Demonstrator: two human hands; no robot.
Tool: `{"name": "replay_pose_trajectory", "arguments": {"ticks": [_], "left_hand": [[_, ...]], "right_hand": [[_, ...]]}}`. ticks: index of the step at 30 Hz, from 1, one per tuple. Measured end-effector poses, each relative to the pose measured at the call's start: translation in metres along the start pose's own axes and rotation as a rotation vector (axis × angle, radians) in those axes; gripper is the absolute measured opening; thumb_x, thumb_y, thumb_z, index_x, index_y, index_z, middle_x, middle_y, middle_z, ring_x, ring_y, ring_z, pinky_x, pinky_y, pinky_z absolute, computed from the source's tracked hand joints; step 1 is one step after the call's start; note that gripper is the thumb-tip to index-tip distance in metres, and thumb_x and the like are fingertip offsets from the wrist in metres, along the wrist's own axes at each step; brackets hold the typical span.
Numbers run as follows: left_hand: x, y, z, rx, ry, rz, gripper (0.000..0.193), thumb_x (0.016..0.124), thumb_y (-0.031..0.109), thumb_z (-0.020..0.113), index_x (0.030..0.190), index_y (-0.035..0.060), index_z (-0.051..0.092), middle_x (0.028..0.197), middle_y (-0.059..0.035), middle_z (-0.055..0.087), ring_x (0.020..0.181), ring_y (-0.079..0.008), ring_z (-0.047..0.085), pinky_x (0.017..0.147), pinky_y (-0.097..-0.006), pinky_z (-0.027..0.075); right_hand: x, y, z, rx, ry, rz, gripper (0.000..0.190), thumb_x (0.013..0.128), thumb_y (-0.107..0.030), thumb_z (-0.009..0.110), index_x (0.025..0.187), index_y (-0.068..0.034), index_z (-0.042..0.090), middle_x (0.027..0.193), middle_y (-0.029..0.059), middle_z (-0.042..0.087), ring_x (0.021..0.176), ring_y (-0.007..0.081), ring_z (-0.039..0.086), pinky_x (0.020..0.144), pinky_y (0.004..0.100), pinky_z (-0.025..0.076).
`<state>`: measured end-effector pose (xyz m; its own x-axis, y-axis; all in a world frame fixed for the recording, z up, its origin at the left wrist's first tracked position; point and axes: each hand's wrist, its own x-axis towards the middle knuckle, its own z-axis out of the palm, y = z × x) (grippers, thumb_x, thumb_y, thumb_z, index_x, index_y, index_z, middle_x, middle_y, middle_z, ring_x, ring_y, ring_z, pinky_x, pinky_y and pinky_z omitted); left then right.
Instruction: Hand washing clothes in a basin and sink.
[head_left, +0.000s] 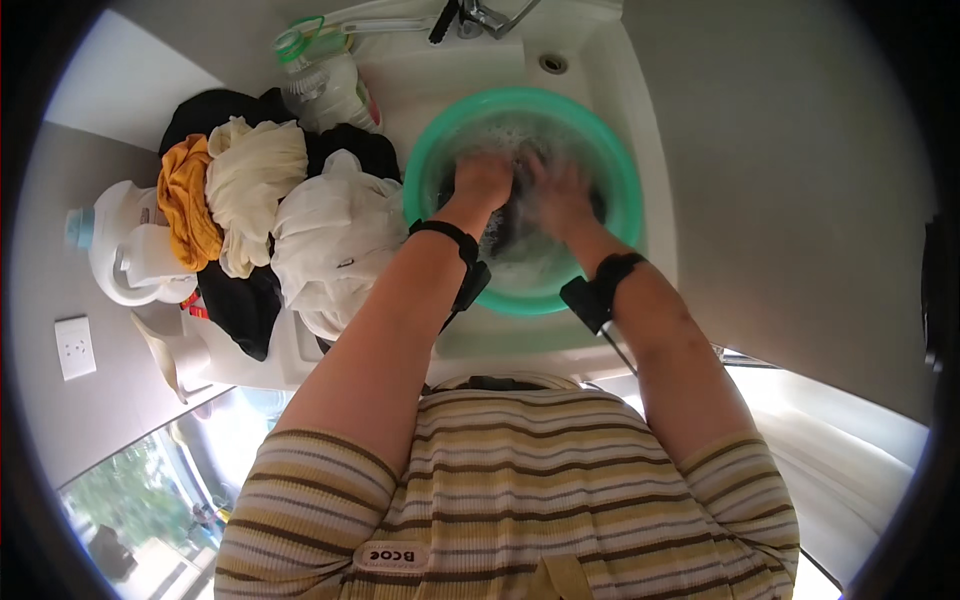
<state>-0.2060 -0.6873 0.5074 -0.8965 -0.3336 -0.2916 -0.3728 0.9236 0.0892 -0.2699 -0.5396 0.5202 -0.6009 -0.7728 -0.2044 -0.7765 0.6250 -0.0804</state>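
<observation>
Both my hands are in a round green plastic basin (635, 225) of foamy water, which stands in a white sink. A dark cloth (511, 225) lies partly under the water between them. My left hand (484, 180) is bent down at the cloth's left side, its fingertips hidden. Blurred by motion, my right hand (559, 195) is at the cloth's right side with its fingers spread; whether it grips any cloth is unclear. White suds (510, 136) float along the far side of the basin.
Left of the basin lie a white garment (337, 240), a cream cloth (255, 180), an orange cloth (187, 202) and black clothes (240, 307). Behind them stands a clear plastic bottle (322, 90); a white jug (127, 240) is far left. A chrome tap (480, 19) and drain hole (553, 64) are beyond.
</observation>
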Motion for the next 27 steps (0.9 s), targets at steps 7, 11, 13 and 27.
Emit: {"name": "replay_pose_trajectory", "arguments": {"ticks": [7, 11, 13, 27], "left_hand": [[-0.03, 0.017, -0.037, -0.172, 0.054, -0.065, 0.041, 0.082, 0.004, 0.06, 0.122, 0.0131, 0.058, 0.119, -0.0137, 0.061, 0.115, -0.0326, 0.057, 0.09, -0.0484, 0.048], [-0.063, 0.015, -0.108, -0.672, 0.519, 0.27, 0.038, 0.072, 0.003, 0.063, 0.109, 0.0102, 0.056, 0.107, -0.0173, 0.062, 0.101, -0.0372, 0.06, 0.081, -0.0449, 0.05], [-0.079, 0.023, -0.148, -0.84, 0.661, 0.369, 0.037, 0.068, 0.004, 0.067, 0.103, 0.0067, 0.056, 0.096, -0.0192, 0.063, 0.092, -0.0398, 0.061, 0.077, -0.0433, 0.05], [-0.138, 0.023, -0.16, -2.226, -0.486, -0.157, 0.071, 0.095, 0.064, 0.037, 0.146, 0.0146, 0.038, 0.152, -0.0162, 0.034, 0.142, -0.0409, 0.026, 0.101, -0.0768, 0.028]], "right_hand": [[0.011, 0.016, -0.011, 0.31, -0.193, -0.005, 0.119, 0.064, -0.038, 0.087, 0.155, -0.024, 0.011, 0.155, 0.0226, 0.021, 0.142, 0.0449, 0.022, 0.115, 0.0589, 0.019], [-0.013, 0.007, -0.052, 0.947, 0.086, -0.27, 0.131, 0.055, -0.033, 0.093, 0.155, -0.013, 0.01, 0.153, 0.0203, 0.026, 0.142, 0.0396, 0.026, 0.117, 0.0488, 0.024], [-0.027, -0.014, -0.082, 1.105, 0.279, -0.258, 0.129, 0.054, -0.031, 0.094, 0.151, -0.007, 0.013, 0.148, 0.0178, 0.035, 0.138, 0.035, 0.035, 0.113, 0.0425, 0.03], [-0.078, -0.042, -0.231, 1.338, 0.772, -0.062, 0.059, 0.063, -0.019, 0.088, 0.11, 0.005, 0.062, 0.102, 0.0145, 0.069, 0.092, 0.0232, 0.068, 0.081, 0.0343, 0.053]]}}
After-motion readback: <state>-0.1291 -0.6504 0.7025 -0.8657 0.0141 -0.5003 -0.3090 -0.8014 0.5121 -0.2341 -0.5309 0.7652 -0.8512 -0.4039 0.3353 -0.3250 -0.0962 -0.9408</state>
